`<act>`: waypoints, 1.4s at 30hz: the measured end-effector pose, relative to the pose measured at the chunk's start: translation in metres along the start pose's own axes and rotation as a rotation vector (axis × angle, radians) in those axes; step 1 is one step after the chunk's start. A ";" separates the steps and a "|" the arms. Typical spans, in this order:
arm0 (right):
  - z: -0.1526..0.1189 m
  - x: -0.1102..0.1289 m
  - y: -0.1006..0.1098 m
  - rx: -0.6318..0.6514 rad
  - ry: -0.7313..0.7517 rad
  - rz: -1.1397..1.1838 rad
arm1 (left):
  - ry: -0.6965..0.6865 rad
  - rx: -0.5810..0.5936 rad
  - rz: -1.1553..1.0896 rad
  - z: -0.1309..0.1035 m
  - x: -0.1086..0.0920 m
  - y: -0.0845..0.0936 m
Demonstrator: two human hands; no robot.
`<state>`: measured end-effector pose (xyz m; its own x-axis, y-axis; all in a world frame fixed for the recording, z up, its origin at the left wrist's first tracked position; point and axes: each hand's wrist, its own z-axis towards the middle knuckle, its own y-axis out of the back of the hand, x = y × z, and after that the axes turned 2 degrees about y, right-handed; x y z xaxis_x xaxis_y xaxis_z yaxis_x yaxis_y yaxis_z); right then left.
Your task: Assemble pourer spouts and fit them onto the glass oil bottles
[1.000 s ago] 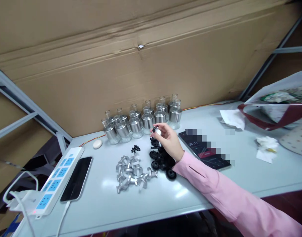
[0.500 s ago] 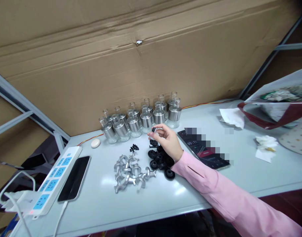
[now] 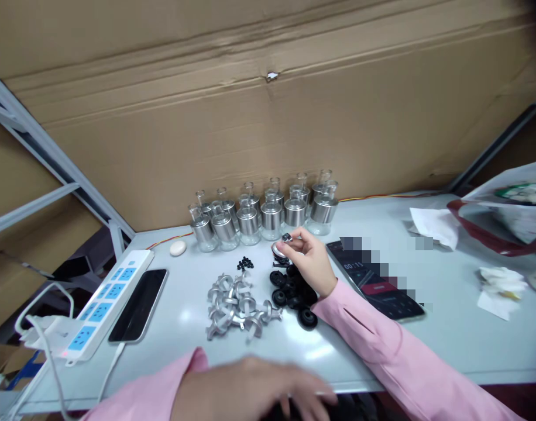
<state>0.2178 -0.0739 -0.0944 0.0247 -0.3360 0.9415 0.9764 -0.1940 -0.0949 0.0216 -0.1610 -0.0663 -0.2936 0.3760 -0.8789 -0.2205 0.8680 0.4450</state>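
My right hand [image 3: 314,260] pinched a small silver-and-black part [image 3: 287,238] between thumb and fingers, probably to leave its top exposed, near the black discs [image 3: 307,317]. My left hand [image 3: 246,389] blurred over the table [image 3: 333,362] edge; I couldn't tell its fingers' state. Glass bottles [image 3: 247,221] stood behind, seemingly giving the metal pieces [image 3: 247,302] room.

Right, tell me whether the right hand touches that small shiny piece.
Touching: the head view shows the small shiny piece pinched between the thumb and fingers of the right hand.
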 end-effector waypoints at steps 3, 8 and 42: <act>-0.001 0.001 0.000 -0.003 0.013 -0.018 | -0.019 -0.423 0.206 0.025 0.005 0.039; -0.008 0.003 -0.001 0.085 0.009 -0.148 | -0.193 -0.884 0.734 0.055 0.036 0.058; -0.019 0.000 -0.004 0.345 0.876 -0.831 | -0.234 -0.831 0.732 0.054 0.052 0.055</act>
<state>0.2098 -0.0909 -0.1002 -0.6453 -0.7523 0.1327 0.6368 -0.4338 0.6374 0.0440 -0.0759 -0.0966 -0.4439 0.8323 -0.3320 -0.6428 -0.0376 0.7651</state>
